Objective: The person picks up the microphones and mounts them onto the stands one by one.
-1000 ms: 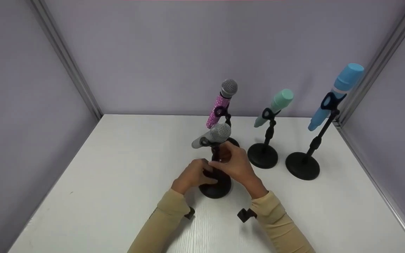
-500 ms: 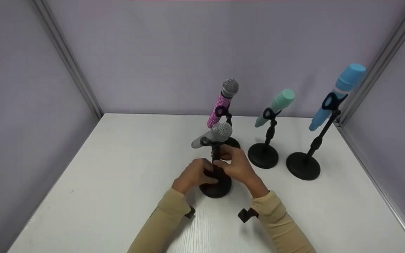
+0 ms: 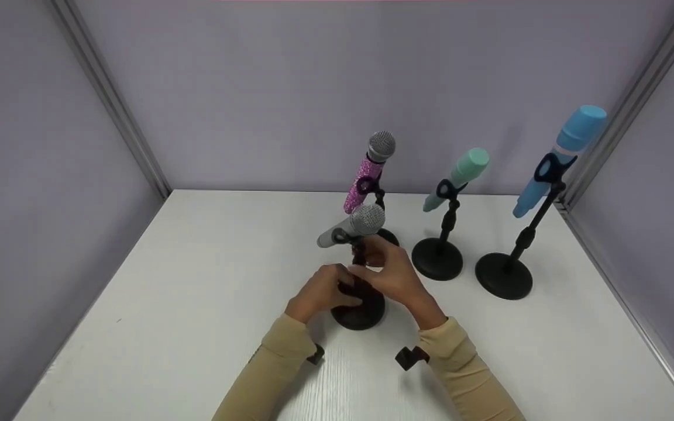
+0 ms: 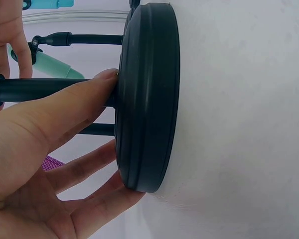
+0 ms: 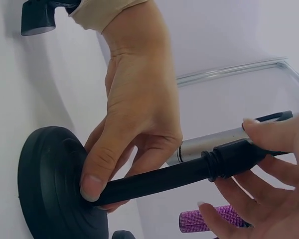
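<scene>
A silver microphone (image 3: 366, 220) with a mesh head lies tilted in the clip of a black desk stand. My left hand (image 3: 324, 289) grips that stand's round base (image 3: 358, 320); in the left wrist view the thumb (image 4: 92, 94) presses its top and fingers reach its rim. Higher up, my right hand (image 3: 394, 272) holds the stand around its collar (image 5: 224, 162), just under the microphone, thumb on one side and fingers on the other. Between the two hands runs the bare black pole (image 5: 154, 185). Part of the collar is hidden by the right hand's fingers.
Behind stands a pink glittery microphone (image 3: 365, 175) on its own stand. To the right are a mint green microphone (image 3: 468, 165) and a taller blue one (image 3: 580, 130), each clipped to a black stand. Grey panels wall in the white table (image 3: 196, 280).
The right thumb shifted slightly right along the collar half a second ago and is back left now. The left hand and the base have stayed in place.
</scene>
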Demonstrator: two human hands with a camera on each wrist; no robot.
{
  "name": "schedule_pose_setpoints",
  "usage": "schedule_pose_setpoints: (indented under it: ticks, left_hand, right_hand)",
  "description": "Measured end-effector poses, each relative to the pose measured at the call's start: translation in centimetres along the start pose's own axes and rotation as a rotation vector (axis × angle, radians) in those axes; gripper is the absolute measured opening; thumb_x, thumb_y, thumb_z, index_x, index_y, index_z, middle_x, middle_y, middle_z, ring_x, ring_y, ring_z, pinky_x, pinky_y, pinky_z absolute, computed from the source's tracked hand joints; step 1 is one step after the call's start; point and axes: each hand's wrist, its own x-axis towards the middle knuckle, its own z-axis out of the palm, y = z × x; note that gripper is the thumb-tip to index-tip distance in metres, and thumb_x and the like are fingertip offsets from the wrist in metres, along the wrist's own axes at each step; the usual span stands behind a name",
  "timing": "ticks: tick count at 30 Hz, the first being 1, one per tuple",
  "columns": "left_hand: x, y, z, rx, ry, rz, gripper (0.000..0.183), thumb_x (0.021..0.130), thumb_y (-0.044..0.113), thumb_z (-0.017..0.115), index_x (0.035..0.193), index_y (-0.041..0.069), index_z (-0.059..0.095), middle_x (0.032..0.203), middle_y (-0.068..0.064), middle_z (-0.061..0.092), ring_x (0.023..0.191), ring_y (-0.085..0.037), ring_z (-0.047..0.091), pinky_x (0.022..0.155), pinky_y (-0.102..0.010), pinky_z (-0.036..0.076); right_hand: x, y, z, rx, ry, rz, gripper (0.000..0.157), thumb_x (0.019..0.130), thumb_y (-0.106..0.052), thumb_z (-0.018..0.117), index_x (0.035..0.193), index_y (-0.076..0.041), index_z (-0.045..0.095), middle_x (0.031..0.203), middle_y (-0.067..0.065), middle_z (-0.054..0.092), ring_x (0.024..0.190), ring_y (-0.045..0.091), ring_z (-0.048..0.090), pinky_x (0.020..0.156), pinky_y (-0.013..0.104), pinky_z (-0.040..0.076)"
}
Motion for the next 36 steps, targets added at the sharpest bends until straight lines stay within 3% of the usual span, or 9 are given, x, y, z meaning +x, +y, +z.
schedule_pose_setpoints:
  ticks: [7,15,23,32,36]
  left_hand:
    - [-0.04,-0.01,0.04,0.003,-0.007,-0.004,0.019,0.081,0.017,0.089,0.093,0.004,0.082,0.106,-0.008,0.074,0.103,-0.021,0.067,0.096,-0.042,0.057]
    - [-0.05,-0.05,-0.05,-0.025,-0.007,-0.001,0.022,0.081,0.015,0.089,0.097,0.003,0.082,0.106,-0.008,0.076,0.102,-0.021,0.068,0.094,-0.040,0.057]
    - [-0.05,0.03,-0.09,-0.017,0.002,0.021,0.021,0.079,0.014,0.089,0.095,0.002,0.082,0.101,-0.007,0.077,0.096,-0.019,0.068,0.089,-0.036,0.058]
    - [0.00,0.11,-0.15,-0.014,-0.003,-0.008,0.021,0.080,0.015,0.089,0.096,0.004,0.082,0.103,-0.008,0.076,0.100,-0.021,0.069,0.093,-0.041,0.058]
    - [0.01,0.18,-0.19,-0.004,-0.005,-0.003,0.021,0.080,0.015,0.089,0.096,0.003,0.082,0.105,-0.008,0.076,0.101,-0.021,0.069,0.093,-0.040,0.058]
  right_hand:
    - [-0.03,0.06,0.16,-0.004,0.086,-0.016,0.035,0.083,-0.018,0.088,0.108,-0.003,0.069,0.096,0.013,0.075,0.089,0.027,0.074,0.082,0.047,0.063]
    - [-0.04,-0.22,0.07,-0.008,0.053,-0.016,0.020,0.087,-0.008,0.082,0.103,-0.002,0.072,0.093,0.014,0.075,0.088,0.028,0.075,0.082,0.039,0.063]
    - [-0.15,-0.41,-0.04,-0.032,-0.006,-0.013,0.020,0.091,0.001,0.073,0.111,-0.001,0.071,0.100,0.015,0.075,0.095,0.028,0.075,0.088,0.039,0.062]
    - [0.20,-0.09,-0.15,0.097,-0.037,0.010,0.028,0.096,-0.009,0.071,0.123,-0.001,0.069,0.116,0.017,0.074,0.107,0.030,0.072,0.095,0.041,0.059]
    - [0.40,-0.18,-0.03,0.095,-0.013,0.004,0.020,0.097,-0.011,0.071,0.116,-0.003,0.072,0.108,0.018,0.075,0.095,0.022,0.073,0.086,0.032,0.060]
